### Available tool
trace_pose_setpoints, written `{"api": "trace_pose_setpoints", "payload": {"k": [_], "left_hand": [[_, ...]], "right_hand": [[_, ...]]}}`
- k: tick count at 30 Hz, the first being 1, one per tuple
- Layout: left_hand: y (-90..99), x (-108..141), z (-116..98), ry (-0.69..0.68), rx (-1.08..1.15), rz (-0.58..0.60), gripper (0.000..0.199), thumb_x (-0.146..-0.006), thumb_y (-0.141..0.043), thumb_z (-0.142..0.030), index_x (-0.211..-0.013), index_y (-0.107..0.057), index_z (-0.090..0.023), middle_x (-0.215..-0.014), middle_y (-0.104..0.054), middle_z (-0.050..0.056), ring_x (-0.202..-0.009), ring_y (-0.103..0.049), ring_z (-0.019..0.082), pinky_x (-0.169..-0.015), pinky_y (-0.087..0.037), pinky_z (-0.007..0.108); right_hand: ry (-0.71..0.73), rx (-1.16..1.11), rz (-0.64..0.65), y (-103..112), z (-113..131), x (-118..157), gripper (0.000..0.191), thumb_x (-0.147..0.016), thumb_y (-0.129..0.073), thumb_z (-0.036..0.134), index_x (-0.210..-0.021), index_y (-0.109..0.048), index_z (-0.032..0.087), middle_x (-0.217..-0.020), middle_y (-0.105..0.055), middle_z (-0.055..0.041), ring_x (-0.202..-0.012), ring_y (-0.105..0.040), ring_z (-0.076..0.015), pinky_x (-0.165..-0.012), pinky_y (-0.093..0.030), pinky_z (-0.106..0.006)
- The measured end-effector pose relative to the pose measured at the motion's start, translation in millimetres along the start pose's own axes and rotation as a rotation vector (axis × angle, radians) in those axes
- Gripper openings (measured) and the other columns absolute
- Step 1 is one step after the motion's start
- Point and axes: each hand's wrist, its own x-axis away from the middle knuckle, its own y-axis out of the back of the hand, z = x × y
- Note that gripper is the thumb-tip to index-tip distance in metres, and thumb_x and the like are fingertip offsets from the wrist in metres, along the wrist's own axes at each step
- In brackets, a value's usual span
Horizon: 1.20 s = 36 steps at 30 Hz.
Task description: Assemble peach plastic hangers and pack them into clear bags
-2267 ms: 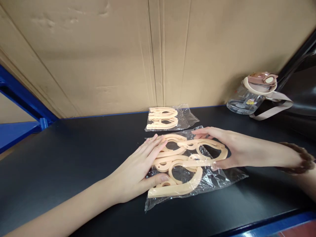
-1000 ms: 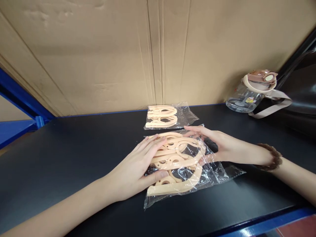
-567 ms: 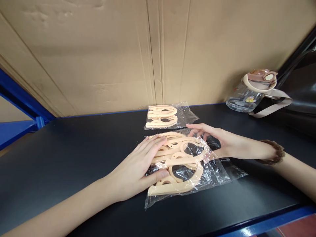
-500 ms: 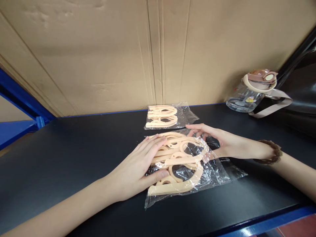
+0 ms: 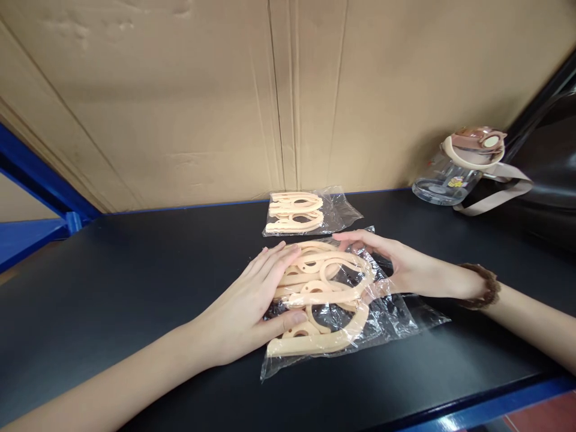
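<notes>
A clear plastic bag of beige folding hangers lies on the black shelf in front of me. My left hand grips its left end, the fingers stretched over the hangers and the thumb toward the near side. At the right end my right hand curves around the bag, forefinger on the far edge and thumb on the near side. Some of its fingertips are hidden behind the bag's film. Just beyond lies a second, smaller-looking bag of folding hangers, touched by neither hand.
A clear water bottle with a brown lid and a strap stands at the back right. Behind the black shelf rises a cardboard wall. Blue metal framing is at the left, and a shiny black surface at the right.
My right hand has moved slightly left and inward against the bag's right end. The hangers under my hands have shifted a little left. The far bag has stayed put.
</notes>
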Motion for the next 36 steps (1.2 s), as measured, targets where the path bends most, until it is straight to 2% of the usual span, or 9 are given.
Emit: {"api": "trace_pose_setpoints", "payload": {"k": [8,12,15,21,26,29,31,34,36], "left_hand": [[2.8,-0.4,-0.8,0.001,-0.019,0.01,0.063,-0.095,-0.045,-0.056,-0.15,-0.027,-0.029,-0.159,-0.026,0.007,-0.146,-0.02,0.033,-0.117,-0.02,0.057],[2.8,-0.7,-0.5,-0.024,-0.013,0.014,0.063,-0.096,-0.045,-0.055,-0.149,-0.027,-0.026,-0.158,-0.028,0.008,-0.146,-0.02,0.032,-0.118,-0.019,0.057],[2.3,-0.8,-0.2,-0.041,-0.004,0.009,0.064,-0.096,-0.045,-0.054,-0.149,-0.026,-0.025,-0.156,-0.032,0.009,-0.145,-0.023,0.031,-0.118,-0.019,0.056],[2.5,-3.1,2.5,-0.053,0.013,0.021,0.062,-0.096,-0.046,-0.054,-0.149,-0.029,-0.027,-0.155,-0.035,0.007,-0.145,-0.023,0.03,-0.118,-0.021,0.054],[2.6,-4.9,4.9,-0.084,-0.013,0.051,0.06,-0.097,-0.045,-0.053,-0.149,-0.03,-0.027,-0.156,-0.033,0.005,-0.146,-0.021,0.029,-0.119,-0.017,0.054],[3.9,-3.3,3.0,-0.058,-0.018,0.055,0.063,-0.096,-0.044,-0.056,-0.15,-0.028,-0.027,-0.157,-0.031,0.005,-0.147,-0.019,0.029,-0.12,-0.014,0.054],[7.2,-2.3,-0.1,-0.025,-0.021,0.055,0.065,-0.096,-0.043,-0.057,-0.151,-0.027,-0.028,-0.159,-0.029,0.005,-0.147,-0.017,0.03,-0.12,-0.015,0.054],[16.6,-3.9,-8.4,0.011,-0.051,0.05,0.062,-0.097,-0.041,-0.057,-0.151,-0.029,-0.029,-0.16,-0.024,0.003,-0.148,-0.015,0.03,-0.119,-0.019,0.054],[23.8,-7.9,-17.3,-0.003,-0.069,0.033,0.06,-0.097,-0.042,-0.056,-0.15,-0.03,-0.029,-0.16,-0.026,0.002,-0.148,-0.017,0.03,-0.119,-0.02,0.053]], "right_hand": [[-0.025,0.041,0.046,7.4,5.6,1.6,0.072,-0.078,-0.074,0.041,-0.141,-0.041,0.033,-0.131,-0.054,-0.0031,-0.113,-0.053,-0.0217,-0.098,-0.043,-0.039],[-0.024,0.061,0.061,10.0,6.7,1.2,0.071,-0.077,-0.075,0.042,-0.14,-0.043,0.031,-0.132,-0.054,-0.0051,-0.119,-0.052,-0.0246,-0.101,-0.042,-0.043],[-0.003,0.05,0.039,5.8,6.9,-1.0,0.067,-0.077,-0.074,0.043,-0.137,-0.046,0.029,-0.133,-0.055,-0.0064,-0.121,-0.052,-0.0257,-0.102,-0.042,-0.045],[0.08,0.056,-0.034,-5.5,1.4,-4.9,0.071,-0.075,-0.077,0.041,-0.137,-0.045,0.027,-0.116,-0.061,-0.0042,-0.103,-0.058,-0.0194,-0.095,-0.047,-0.039],[0.077,0.065,-0.078,-9.5,-0.5,-5.3,0.075,-0.077,-0.076,0.04,-0.141,-0.039,0.03,-0.121,-0.062,-0.0036,-0.103,-0.059,-0.0181,-0.096,-0.046,-0.039],[0.062,0.076,-0.073,-2.7,2.9,-3.5,0.073,-0.08,-0.073,0.041,-0.143,-0.037,0.03,-0.122,-0.065,-0.0041,-0.108,-0.06,-0.0204,-0.097,-0.046,-0.04],[0.021,0.146,-0.128,8.1,3.9,-1.2,0.063,-0.084,-0.068,0.044,-0.139,-0.043,0.029,-0.107,-0.07,-0.0032,-0.099,-0.064,-0.021,-0.089,-0.049,-0.039],[-0.077,0.38,-0.329,30.0,-1.1,3.1,0.044,-0.085,-0.062,0.051,-0.12,-0.058,0.025,-0.081,-0.067,-0.0013,-0.073,-0.062,-0.0188,-0.069,-0.049,-0.034],[-0.143,0.492,-0.406,43.1,-8.5,5.5,0.046,-0.083,-0.063,0.055,-0.116,-0.059,0.023,-0.081,-0.064,-0.0025,-0.069,-0.059,-0.0188,-0.064,-0.048,-0.034]]}}
